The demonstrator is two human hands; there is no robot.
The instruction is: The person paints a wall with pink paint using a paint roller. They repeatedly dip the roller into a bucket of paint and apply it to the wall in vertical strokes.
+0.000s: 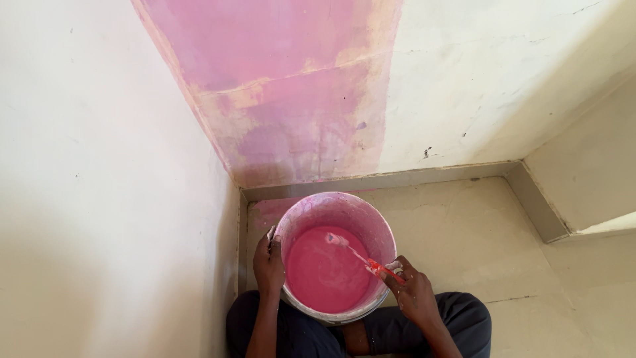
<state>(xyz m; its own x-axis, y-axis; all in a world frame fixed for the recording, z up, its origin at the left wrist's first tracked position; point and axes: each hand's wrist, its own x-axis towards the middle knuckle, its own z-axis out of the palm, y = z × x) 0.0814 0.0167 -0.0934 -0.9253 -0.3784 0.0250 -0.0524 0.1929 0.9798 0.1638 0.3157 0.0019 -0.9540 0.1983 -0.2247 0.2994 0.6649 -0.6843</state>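
Here, left hand (pixel 268 265) clenched on rim of bucket (pixel 371 222) of pink paint (pixel 324 272) in floor (pixel 457 232) corner; right hand (pixel 411 288) grasping brush (pixel 358 255), bristles dipped.

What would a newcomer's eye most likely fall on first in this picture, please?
Probably the bucket of pink paint on the floor in the corner, steadied at its rim by the left hand. The right hand holds a paint-covered brush over the paint. Above, a pink patch covers the wall.
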